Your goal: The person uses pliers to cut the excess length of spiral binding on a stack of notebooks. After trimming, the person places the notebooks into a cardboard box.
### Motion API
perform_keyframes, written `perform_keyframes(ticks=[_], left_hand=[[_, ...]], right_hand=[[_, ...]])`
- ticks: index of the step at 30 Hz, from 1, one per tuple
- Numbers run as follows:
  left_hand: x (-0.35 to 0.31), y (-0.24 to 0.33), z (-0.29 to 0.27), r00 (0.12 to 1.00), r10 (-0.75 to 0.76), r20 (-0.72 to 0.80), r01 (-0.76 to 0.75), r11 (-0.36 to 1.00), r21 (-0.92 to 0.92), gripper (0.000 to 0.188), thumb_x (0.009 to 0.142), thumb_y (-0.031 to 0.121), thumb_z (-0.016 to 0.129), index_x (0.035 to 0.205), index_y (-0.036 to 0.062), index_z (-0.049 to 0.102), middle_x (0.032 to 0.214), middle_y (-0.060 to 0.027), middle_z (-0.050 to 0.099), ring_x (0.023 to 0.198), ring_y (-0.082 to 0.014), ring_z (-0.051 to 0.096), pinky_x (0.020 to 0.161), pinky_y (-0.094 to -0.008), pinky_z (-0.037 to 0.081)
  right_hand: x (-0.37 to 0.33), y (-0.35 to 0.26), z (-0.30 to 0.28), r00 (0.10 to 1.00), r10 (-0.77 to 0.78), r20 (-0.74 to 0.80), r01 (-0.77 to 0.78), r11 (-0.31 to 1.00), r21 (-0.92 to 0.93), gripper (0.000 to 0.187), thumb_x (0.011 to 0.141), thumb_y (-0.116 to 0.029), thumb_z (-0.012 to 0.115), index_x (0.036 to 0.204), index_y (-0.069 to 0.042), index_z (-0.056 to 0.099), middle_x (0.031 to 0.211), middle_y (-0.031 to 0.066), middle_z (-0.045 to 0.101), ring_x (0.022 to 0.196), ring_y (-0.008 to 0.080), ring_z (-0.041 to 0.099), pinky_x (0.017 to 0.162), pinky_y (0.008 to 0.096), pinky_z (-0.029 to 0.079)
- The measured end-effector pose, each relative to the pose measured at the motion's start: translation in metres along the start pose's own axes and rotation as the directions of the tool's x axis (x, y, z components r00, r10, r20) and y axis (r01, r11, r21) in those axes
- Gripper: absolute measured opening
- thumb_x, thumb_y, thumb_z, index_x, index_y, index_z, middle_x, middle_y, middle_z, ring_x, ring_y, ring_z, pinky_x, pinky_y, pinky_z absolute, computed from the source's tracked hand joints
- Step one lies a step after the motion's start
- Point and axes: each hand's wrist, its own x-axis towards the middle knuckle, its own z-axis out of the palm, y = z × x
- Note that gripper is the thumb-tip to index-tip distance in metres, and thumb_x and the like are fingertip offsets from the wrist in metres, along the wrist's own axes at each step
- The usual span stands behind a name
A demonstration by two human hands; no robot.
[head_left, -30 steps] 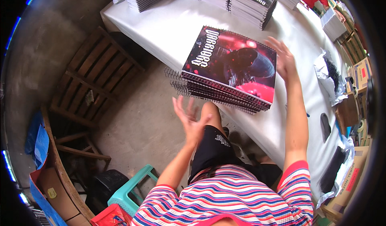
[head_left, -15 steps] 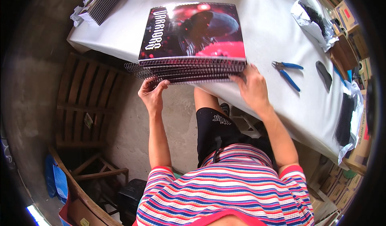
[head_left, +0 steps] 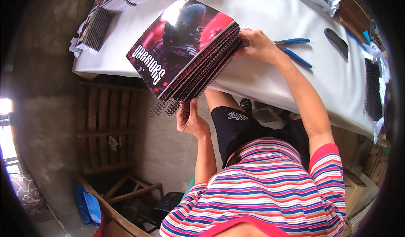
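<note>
Spiral notebooks [head_left: 179, 47], one stack: over the table's [head_left: 263, 9] near edge, turned counterclockwise since half a second ago, apparently steered by both coiled corners. Left hand [head_left: 193, 123]: pinching lower corner. Right hand [head_left: 259, 46]: gripping upper corner. Blue-handled pliers [head_left: 296, 41]: just beside, rightward.

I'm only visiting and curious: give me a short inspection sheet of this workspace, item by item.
Surface: table under a white cover.
Job's things: stack of spiral notebooks, slanted, dark-and-red cover uppermost.
Clutter: blue-handled pliers, dark grey object, black coils, another notebook pile.
Grip: left hand holds the stack's near corner; right hand holds its right end.
Cables: nothing seen.
Surroundings: slatted wooden furniture, grey floor.
</note>
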Motion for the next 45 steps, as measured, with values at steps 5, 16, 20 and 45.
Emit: perform_keyframes(ticks=[5,16,20,45], left_hand=[[0.051,0.018,-0.027,0.975,0.159,0.158,-0.083,0.91,-0.407,0.085,0.062,0.015,0.085,0.129,-0.0049,0.037,0.128,-0.0184,0.046,0.115,-0.0232,0.048,0.098,-0.0375,0.039],[0.056,0.074,0.003,0.852,0.358,0.382,-0.474,0.837,0.273,0.053,0.065,-0.007,0.076,0.115,-0.0038,0.058,0.11,-0.0162,0.062,0.095,-0.0188,0.062,0.084,-0.0288,0.051],[0.049,0.074,0.011,0.877,0.351,0.328,-0.433,0.873,0.224,0.047,0.066,-0.009,0.075,0.111,-0.0064,0.059,0.103,-0.0165,0.065,0.088,-0.0176,0.064,0.079,-0.0274,0.053],[0.017,0.033,-0.022,0.939,-0.252,0.235,0.22,0.964,0.151,0.026,0.085,0.02,0.066,0.096,-0.0018,0.058,0.091,-0.0086,0.064,0.083,-0.0186,0.065,0.07,-0.0264,0.053]], right_hand=[[-0.009,-0.022,0.014,0.919,-0.231,-0.319,0.222,0.973,-0.066,0.109,0.049,-0.023,0.087,0.14,-0.013,0.027,0.141,0.013,0.034,0.131,0.027,0.032,0.108,0.0358,0.03],[0.013,-0.042,0.018,0.931,-0.152,-0.332,0.23,0.951,0.209,0.081,0.067,-0.015,0.079,0.136,-0.011,0.037,0.104,0.002,0.062,0.1,0.0131,0.057,0.093,0.0301,0.043],[0.015,-0.037,0.024,0.916,-0.168,-0.365,0.226,0.966,0.122,0.089,0.062,-0.032,0.082,0.135,-0.009,0.037,0.106,0.0121,0.064,0.104,0.0238,0.06,0.093,0.0337,0.044],[-0.132,-0.002,-0.047,0.959,0.001,-0.282,-0.222,0.618,-0.754,0.054,0.091,-0.043,0.047,0.131,-0.007,0.04,0.114,0.0165,0.049,0.109,0.0332,0.046,0.093,0.0436,0.037]])
